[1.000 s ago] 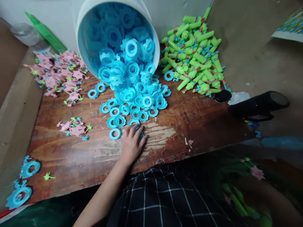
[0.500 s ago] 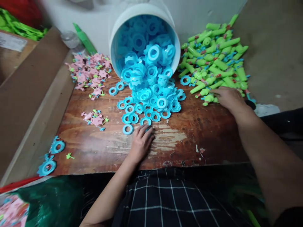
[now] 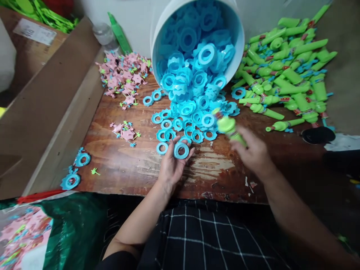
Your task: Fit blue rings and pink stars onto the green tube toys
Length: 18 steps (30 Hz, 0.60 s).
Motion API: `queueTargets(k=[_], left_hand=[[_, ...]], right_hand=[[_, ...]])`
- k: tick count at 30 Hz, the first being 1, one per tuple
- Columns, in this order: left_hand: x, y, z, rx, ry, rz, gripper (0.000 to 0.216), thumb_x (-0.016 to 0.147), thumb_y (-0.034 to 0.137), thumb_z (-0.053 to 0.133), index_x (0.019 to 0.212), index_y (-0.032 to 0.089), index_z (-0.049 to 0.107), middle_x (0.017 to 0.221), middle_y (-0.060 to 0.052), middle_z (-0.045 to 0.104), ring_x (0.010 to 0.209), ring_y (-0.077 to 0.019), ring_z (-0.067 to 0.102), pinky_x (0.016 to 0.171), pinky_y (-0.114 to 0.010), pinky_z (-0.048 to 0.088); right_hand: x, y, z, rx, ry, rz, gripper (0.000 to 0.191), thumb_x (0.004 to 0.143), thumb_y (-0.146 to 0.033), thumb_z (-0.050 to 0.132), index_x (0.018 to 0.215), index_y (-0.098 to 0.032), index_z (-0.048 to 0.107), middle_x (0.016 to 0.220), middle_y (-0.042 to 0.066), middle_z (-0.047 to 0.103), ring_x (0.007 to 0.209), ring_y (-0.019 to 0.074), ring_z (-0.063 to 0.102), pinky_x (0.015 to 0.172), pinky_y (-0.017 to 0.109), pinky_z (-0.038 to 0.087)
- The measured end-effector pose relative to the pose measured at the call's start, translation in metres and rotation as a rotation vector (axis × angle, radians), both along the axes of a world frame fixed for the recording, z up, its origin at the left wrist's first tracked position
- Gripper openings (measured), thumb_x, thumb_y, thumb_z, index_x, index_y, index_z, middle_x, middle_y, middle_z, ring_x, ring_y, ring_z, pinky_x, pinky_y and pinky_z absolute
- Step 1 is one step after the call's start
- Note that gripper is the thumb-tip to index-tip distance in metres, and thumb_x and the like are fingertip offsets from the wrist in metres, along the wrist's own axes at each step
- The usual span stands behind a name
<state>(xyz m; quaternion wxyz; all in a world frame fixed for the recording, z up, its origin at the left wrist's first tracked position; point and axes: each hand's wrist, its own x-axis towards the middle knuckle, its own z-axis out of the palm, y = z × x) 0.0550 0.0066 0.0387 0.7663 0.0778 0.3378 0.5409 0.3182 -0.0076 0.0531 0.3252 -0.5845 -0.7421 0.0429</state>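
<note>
My left hand [image 3: 173, 165] is turned palm up over the wooden board [image 3: 135, 165] and holds a blue toothed ring [image 3: 181, 150] in its fingertips. My right hand [image 3: 253, 152] grips a green plastic tube piece [image 3: 229, 127], blurred by motion, just right of the ring. Blue rings [image 3: 194, 112] spill from a tipped white bucket [image 3: 197, 41] right in front of both hands. A heap of green tube pieces [image 3: 289, 78] lies to the right.
Pink star parts with small green and blue bits [image 3: 123, 75] are piled at the back left, with a smaller cluster [image 3: 123, 132] nearer. Two blue gear pieces [image 3: 75, 170] lie at the board's left edge. A black cap [image 3: 317, 135] sits at the right. A green bag [image 3: 42, 228] lies lower left.
My left hand lifted off the board, turned palm up and took a blue ring. My right hand came back from the green heap holding a green tube piece toward the ring.
</note>
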Motion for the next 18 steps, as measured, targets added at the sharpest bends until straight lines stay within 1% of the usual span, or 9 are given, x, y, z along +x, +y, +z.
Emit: queueTargets(k=[1, 3, 6, 9, 11, 12, 14, 16, 18], left_hand=[[0.001, 0.003, 0.004, -0.035, -0.031, 0.029, 0.025, 0.102, 0.040, 0.068, 0.112, 0.017, 0.064, 0.107, -0.009, 0.065, 0.102, -0.0225, 0.066, 0.096, -0.039, 0.058], [0.001, 0.007, 0.008, -0.072, -0.086, 0.090, 0.018, 0.104, 0.033, 0.061, 0.112, 0.016, 0.062, 0.108, -0.009, 0.064, 0.099, -0.0205, 0.066, 0.097, -0.036, 0.057], [-0.001, 0.006, 0.005, -0.047, -0.097, 0.159, 0.025, 0.097, 0.027, 0.068, 0.116, 0.015, 0.059, 0.109, -0.009, 0.063, 0.097, -0.0192, 0.066, 0.099, -0.033, 0.055], [-0.007, -0.004, -0.002, 0.108, 0.078, 0.157, 0.058, 0.079, 0.025, 0.085, 0.128, 0.018, 0.054, 0.119, -0.010, 0.061, 0.103, -0.0197, 0.065, 0.095, -0.027, 0.052], [-0.011, -0.014, -0.004, 0.239, 0.213, 0.113, 0.073, 0.076, 0.027, 0.089, 0.137, 0.022, 0.050, 0.125, -0.010, 0.058, 0.108, -0.0201, 0.063, 0.093, -0.025, 0.050], [-0.013, -0.019, -0.004, 0.299, 0.260, 0.089, 0.076, 0.078, 0.030, 0.089, 0.140, 0.024, 0.047, 0.127, -0.010, 0.057, 0.109, -0.0201, 0.062, 0.093, -0.025, 0.049], [-0.017, -0.025, -0.001, 0.408, 0.302, 0.034, 0.076, 0.083, 0.034, 0.086, 0.146, 0.028, 0.043, 0.129, -0.010, 0.056, 0.109, -0.0203, 0.061, 0.091, -0.027, 0.050], [-0.023, -0.025, 0.004, 0.514, 0.319, -0.065, 0.081, 0.086, 0.036, 0.083, 0.151, 0.030, 0.036, 0.132, -0.011, 0.054, 0.109, -0.0219, 0.061, 0.087, -0.028, 0.051], [-0.035, -0.016, 0.007, 0.604, 0.386, -0.187, 0.080, 0.091, 0.041, 0.079, 0.155, 0.032, 0.031, 0.136, -0.012, 0.051, 0.114, -0.0251, 0.059, 0.087, -0.031, 0.052]], right_hand=[[-0.019, -0.013, 0.001, -0.035, -0.033, 0.129, 0.043, 0.104, -0.033, 0.053, 0.141, -0.011, 0.057, 0.119, 0.016, 0.071, 0.103, 0.0231, 0.070, 0.089, 0.034, 0.055], [-0.054, -0.035, 0.000, -0.091, -0.129, 0.239, 0.042, 0.104, -0.032, 0.053, 0.141, -0.012, 0.057, 0.114, 0.013, 0.073, 0.093, 0.0228, 0.072, 0.082, 0.034, 0.056], [-0.088, -0.054, -0.005, -0.104, -0.209, 0.190, 0.041, 0.104, -0.030, 0.053, 0.139, -0.011, 0.059, 0.107, 0.013, 0.074, 0.086, 0.0244, 0.072, 0.076, 0.035, 0.056], [-0.103, -0.058, -0.011, -0.173, -0.134, 0.138, 0.040, 0.104, -0.034, 0.052, 0.137, -0.013, 0.061, 0.104, 0.013, 0.075, 0.083, 0.0250, 0.072, 0.073, 0.035, 0.055], [-0.108, -0.057, -0.013, -0.311, 0.100, 0.155, 0.039, 0.103, -0.039, 0.053, 0.134, -0.017, 0.063, 0.110, 0.013, 0.074, 0.091, 0.0255, 0.072, 0.074, 0.034, 0.055], [-0.111, -0.056, -0.014, -0.426, 0.277, 0.173, 0.038, 0.102, -0.042, 0.054, 0.130, -0.018, 0.064, 0.109, 0.012, 0.074, 0.090, 0.0243, 0.071, 0.071, 0.032, 0.054], [-0.116, -0.055, -0.016, -0.741, 0.710, 0.223, 0.036, 0.099, -0.050, 0.057, 0.117, -0.020, 0.065, 0.091, 0.007, 0.071, 0.073, 0.0181, 0.065, 0.055, 0.026, 0.045], [-0.123, -0.055, -0.018, -1.069, 1.150, 0.298, 0.038, 0.095, -0.057, 0.061, 0.102, -0.020, 0.061, 0.070, -0.001, 0.059, 0.048, 0.0087, 0.044, 0.042, 0.021, 0.027], [-0.130, -0.056, -0.020, -1.267, 1.472, 0.379, 0.043, 0.092, -0.061, 0.063, 0.088, -0.020, 0.054, 0.063, -0.006, 0.049, 0.040, 0.0029, 0.024, 0.041, 0.020, 0.017]])
